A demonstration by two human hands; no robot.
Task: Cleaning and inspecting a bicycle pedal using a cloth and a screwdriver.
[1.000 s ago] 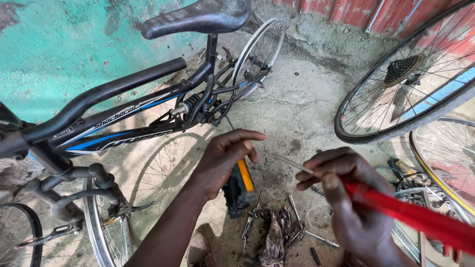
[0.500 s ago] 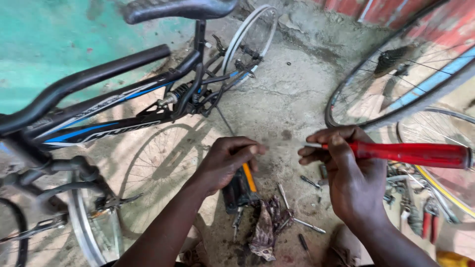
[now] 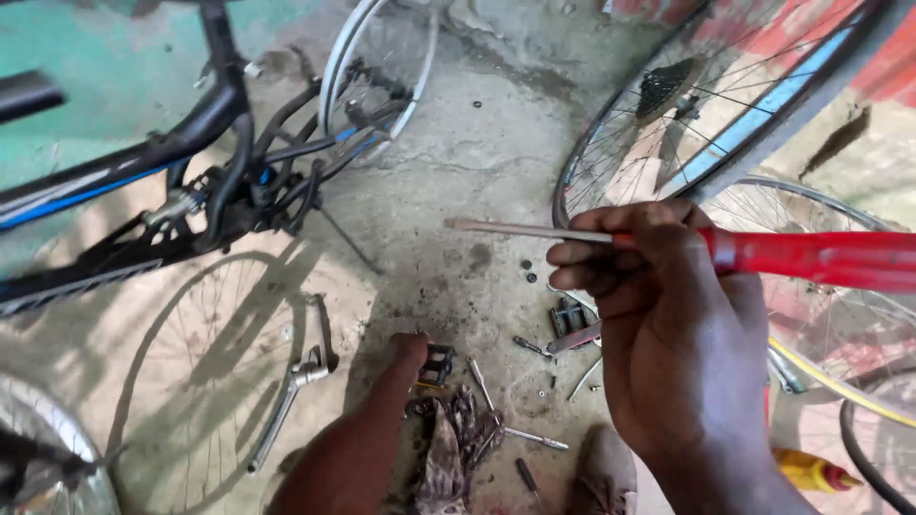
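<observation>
Left hand (image 3: 412,349) now down at pedal (image 3: 438,363)

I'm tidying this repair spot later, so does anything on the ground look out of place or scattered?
Yes. Small parts lie loose on the concrete: a crank arm by itself, bolts and a rag near the left hand, which reaches a black pedal. The right hand holds a red screwdriver.

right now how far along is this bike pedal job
Done: a crank arm and loose bolts already lie on the ground. In hand: the right hand holds a red-handled screwdriver, while the left hand reaches down to the black pedal. Left: the pedal is not on the bike.
</observation>
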